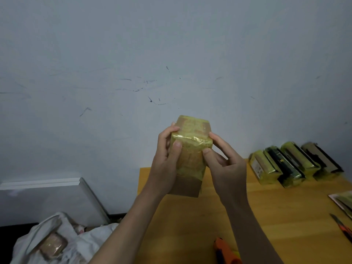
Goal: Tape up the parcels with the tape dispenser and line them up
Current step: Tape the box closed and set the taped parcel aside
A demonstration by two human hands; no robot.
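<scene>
Centre of the frame: a brown cardboard parcel wrapped over its upper part in yellowish translucent tape (190,159) is held upright in the air above the near-left edge of the orange-brown wooden table (285,216). The left hand (165,164) curls round the parcel's left side, thumb pressed on the front face; the right hand (226,168) pinches its right edge, thumb on the tape just below the top corner. Both hands therefore grip the parcel. Its lower band shows bare cardboard.

Right of the frame, against the pale scuffed wall (133,63): a row of four taped parcels (295,164), set side by side and touching. Lower edge, centre-right: the orange plastic tape dispenser (224,252), lying on the table, untouched. Lower left: a white plastic bag (62,242) holding another brown package.

Risks, as judged: wrinkled tape at the top corner may lift if not smoothed down; the parcel, held clear of the table, could slip if either hand releases to reach for the dispenser.
</scene>
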